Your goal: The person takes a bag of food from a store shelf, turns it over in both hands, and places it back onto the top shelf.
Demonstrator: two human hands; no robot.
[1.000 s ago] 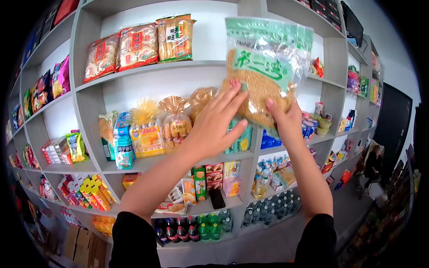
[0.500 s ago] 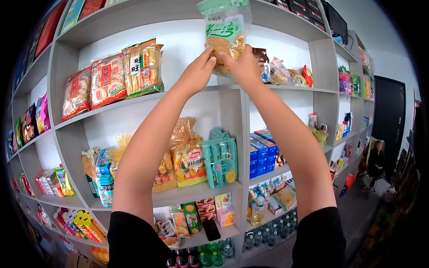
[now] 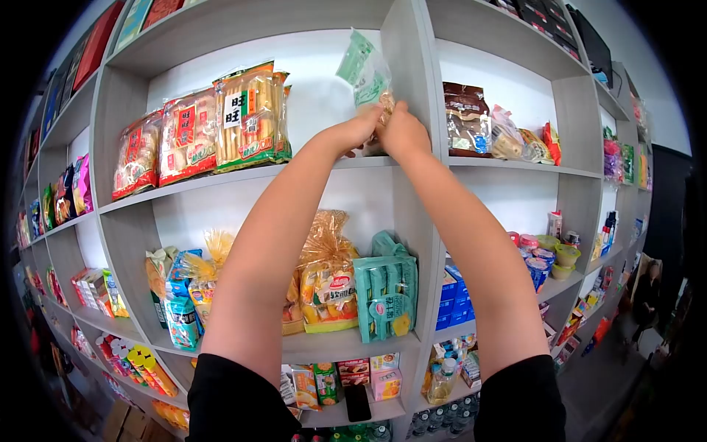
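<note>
Both my hands are closed around the lower part of a clear plastic bag with a green top and tan, grainy-looking contents. The bag stands tilted, its top leaning left, inside an upper shelf compartment beside the vertical divider. My left hand grips it from the left, fingers partly hidden. My right hand holds its right side, close to the divider. The bag's bottom is mostly hidden behind the hands, at the level of the shelf board. Left of it stand rice cracker packs.
Right of the divider sit a brown bag and small snack packs. Below are a bread bag, a teal pack and blue boxes. A dark phone rests lower down. A seated person is at far right.
My hands have brought the bag down and deeper into the upper compartment; it has turned and its printed front no longer faces me. The view has shifted, showing more of the right-hand shelves.
</note>
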